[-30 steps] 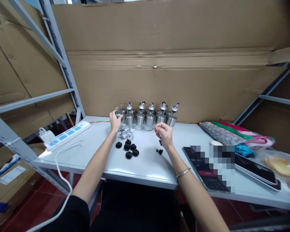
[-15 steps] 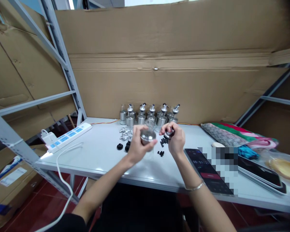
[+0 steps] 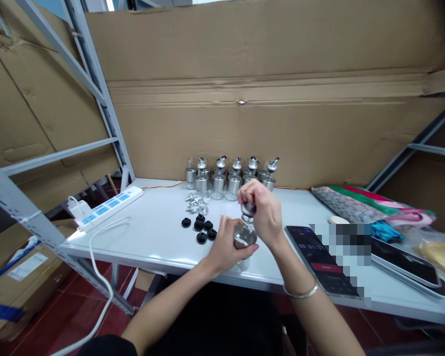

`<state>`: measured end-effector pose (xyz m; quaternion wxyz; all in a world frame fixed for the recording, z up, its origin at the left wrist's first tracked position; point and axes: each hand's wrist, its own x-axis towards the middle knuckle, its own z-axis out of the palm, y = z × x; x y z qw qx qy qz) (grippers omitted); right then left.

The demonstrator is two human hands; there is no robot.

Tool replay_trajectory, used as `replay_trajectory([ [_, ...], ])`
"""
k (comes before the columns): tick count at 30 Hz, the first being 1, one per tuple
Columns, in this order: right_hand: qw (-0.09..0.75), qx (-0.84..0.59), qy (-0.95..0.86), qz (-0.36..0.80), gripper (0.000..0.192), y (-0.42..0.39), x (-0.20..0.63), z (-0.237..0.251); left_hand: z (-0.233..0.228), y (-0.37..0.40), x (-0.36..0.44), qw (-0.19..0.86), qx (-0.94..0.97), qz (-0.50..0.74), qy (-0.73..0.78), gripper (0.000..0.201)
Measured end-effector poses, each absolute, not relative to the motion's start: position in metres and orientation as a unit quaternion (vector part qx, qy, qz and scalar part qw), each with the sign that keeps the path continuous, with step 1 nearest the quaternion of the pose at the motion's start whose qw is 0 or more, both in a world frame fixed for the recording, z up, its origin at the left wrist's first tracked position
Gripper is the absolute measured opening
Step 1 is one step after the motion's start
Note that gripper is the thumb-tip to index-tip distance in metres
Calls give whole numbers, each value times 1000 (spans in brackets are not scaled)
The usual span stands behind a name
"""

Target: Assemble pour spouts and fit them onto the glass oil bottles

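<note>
my left hand (image 3: 224,242) is wrapped around a small glass bottle (image 3: 244,238) with a steel collar, held just above the near edge of the white desk (image 3: 159,237); my right hand (image 3: 265,212) is closed from above on a metal spout cap (image 3: 247,209) that sits at the bottle's neck; whether the cap is seated i cannot tell; a thin bracelet (image 3: 300,292) circles my right wrist; to the right of my hands lies a dark phone (image 3: 311,254) showing a timer, flat on the desk; to the left of the bottle sits a cluster of black rubber rings (image 3: 202,228), and just behind them a little heap of silver spout parts (image 3: 196,202); further left a white power strip (image 3: 107,206) runs along the desk; at the back a row of finished bottles (image 3: 232,175) stands upright against the cardboard wall (image 3: 267,99).
</note>
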<state>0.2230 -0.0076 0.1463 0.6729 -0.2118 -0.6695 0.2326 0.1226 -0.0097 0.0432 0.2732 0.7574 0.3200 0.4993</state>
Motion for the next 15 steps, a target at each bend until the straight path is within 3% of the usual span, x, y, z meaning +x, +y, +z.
replay_trajectory([
  [15,686,-186,-641,291,39,-2,222,132,38,-8,125,220,770,497,335,42],
])
